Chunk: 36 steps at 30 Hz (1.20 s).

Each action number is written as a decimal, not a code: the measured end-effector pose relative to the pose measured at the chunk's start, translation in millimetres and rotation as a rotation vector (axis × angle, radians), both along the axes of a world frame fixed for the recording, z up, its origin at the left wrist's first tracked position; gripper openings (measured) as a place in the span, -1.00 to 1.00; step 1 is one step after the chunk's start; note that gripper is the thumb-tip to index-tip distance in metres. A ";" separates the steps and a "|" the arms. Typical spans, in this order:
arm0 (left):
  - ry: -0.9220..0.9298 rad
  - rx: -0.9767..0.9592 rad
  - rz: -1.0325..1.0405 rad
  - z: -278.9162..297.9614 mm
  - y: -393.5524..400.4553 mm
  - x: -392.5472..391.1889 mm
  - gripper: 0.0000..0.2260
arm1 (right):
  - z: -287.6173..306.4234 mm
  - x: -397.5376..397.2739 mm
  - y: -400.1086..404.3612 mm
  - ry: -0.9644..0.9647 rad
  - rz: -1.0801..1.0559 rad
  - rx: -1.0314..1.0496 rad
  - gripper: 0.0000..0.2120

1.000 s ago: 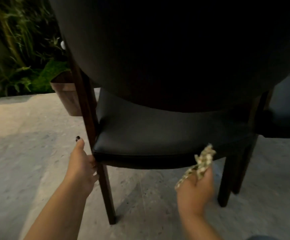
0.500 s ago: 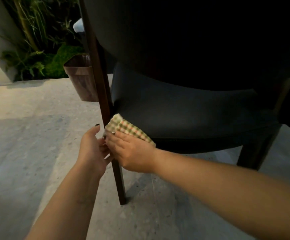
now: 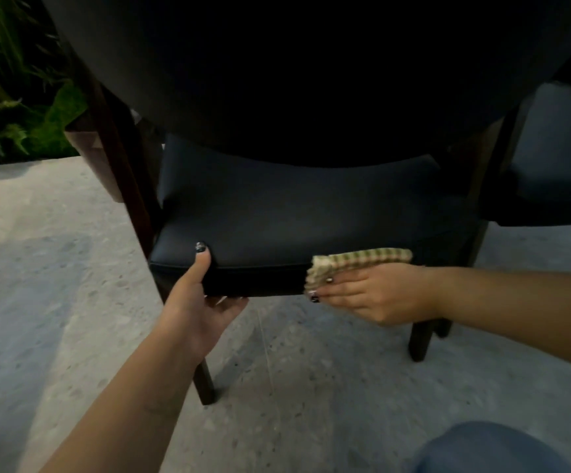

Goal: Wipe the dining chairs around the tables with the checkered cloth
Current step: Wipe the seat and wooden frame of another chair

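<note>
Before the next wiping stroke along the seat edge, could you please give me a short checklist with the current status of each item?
1. Checkered cloth held in right hand: ok.
2. Cloth touching the seat's front edge: ok.
3. Left hand steadying the seat, thumb on top: ok.
4. Edge between the hands free of objects: ok.
5. Seat edge already clean: cannot tell.

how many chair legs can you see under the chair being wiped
3: the front-left leg below the left hand, and two dark legs at right. A fourth may be hidden.
</note>
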<state>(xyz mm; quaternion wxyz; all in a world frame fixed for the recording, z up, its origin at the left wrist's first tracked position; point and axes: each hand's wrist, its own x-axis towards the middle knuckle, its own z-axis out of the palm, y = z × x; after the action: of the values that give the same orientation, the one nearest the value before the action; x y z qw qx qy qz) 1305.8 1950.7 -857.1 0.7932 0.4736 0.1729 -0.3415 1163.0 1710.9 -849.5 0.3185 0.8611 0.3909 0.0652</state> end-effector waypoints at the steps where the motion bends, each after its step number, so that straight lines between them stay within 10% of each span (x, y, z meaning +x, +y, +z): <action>1: 0.000 -0.017 0.007 -0.9 -0.5 1.4 -0.62 | 0.5 -14.5 -8.8 -0.019 -0.055 0.056 -0.65; 7: -0.023 -0.022 0.029 -5.8 -2.7 -1.1 -0.84 | -8.7 -68.6 -32.3 -0.604 -0.682 0.930 -0.65; 10: -0.035 -0.030 0.040 -5.2 -3.5 -3.0 -0.88 | -1.2 -54.9 -41.3 -1.133 -1.307 1.737 -0.64; 13: -0.036 -0.023 0.016 -4.1 -2.0 0.0 -0.86 | 5.6 -19.2 -29.9 -1.286 -1.452 2.540 -0.71; 20: -0.024 0.027 -0.080 -4.4 -0.9 6.2 -0.76 | 1.9 59.0 80.7 -1.375 -1.481 2.764 -0.47; 27: -0.042 0.135 -0.195 -10.2 3.4 10.0 -0.30 | 14.3 75.0 148.5 -0.977 -1.307 3.327 -0.59; 31: -0.041 0.139 -0.274 -8.5 10.4 16.1 -0.23 | 26.1 23.4 153.8 -0.957 -1.156 2.956 -0.70; 34: -0.064 0.188 -0.270 -9.2 15.4 18.9 -0.23 | 44.8 0.2 92.2 -1.168 -0.867 2.316 -0.57; 36: -0.072 0.193 -0.276 -10.3 17.9 21.5 -0.25 | 47.9 -2.1 39.1 -0.927 -1.050 1.772 -0.49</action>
<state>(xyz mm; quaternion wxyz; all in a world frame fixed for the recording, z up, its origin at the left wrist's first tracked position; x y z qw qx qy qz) 1327.3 1968.7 -867.4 0.6952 0.5788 0.1094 -0.4119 1161.0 1750.0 -801.7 -0.3021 0.7339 -0.3595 0.4908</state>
